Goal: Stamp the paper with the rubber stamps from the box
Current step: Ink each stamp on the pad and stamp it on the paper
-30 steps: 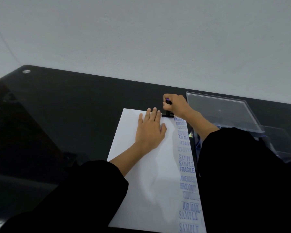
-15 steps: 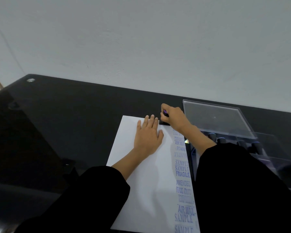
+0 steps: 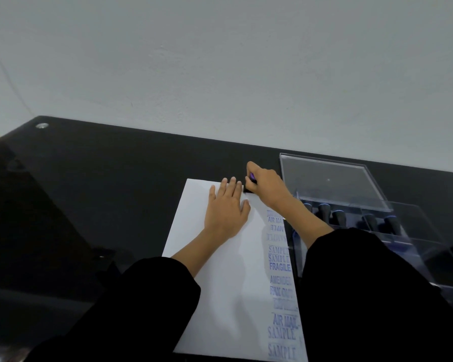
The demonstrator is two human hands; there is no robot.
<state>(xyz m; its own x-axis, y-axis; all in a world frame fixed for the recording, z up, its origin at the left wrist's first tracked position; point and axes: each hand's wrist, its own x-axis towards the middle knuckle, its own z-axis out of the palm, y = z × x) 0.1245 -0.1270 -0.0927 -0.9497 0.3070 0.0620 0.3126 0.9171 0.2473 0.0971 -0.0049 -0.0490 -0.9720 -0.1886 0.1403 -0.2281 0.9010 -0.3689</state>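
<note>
— Where is the stamp (image 3: 249, 183) right now, and how does it stand?

— At the far edge of the paper (image 3: 220, 270), near its far right corner. The right hand (image 3: 266, 188) is clenched around it, so only a bit of purple handle and the dark base show. The base is down on the sheet; the handle rises up and leans slightly away, into the fist.

— And the sheet's long axis?

— It runs from the person out toward the wall, tilted a little to the right. A column of blue imprints (image 3: 281, 278) follows its right edge: SAMPLE, FRAGILE, AIR MAIL, some upside down, some smeared.

— What about the other hand?

— The left hand (image 3: 226, 209) lies flat and open on the paper, fingers spread, holding nothing, its fingertips just beside the stamp.

— What's around?

— A clear plastic box (image 3: 413, 257) sits on the black glass table (image 3: 89, 192), just beside the paper's right edge. Its lid (image 3: 330, 182) is swung open toward the wall. Several dark-handled stamps (image 3: 340, 216) stand in a row inside.

— Anything blocking the view?

— The black right sleeve (image 3: 364, 296) covers the near part of the box, and the right forearm crosses the top imprints.
</note>
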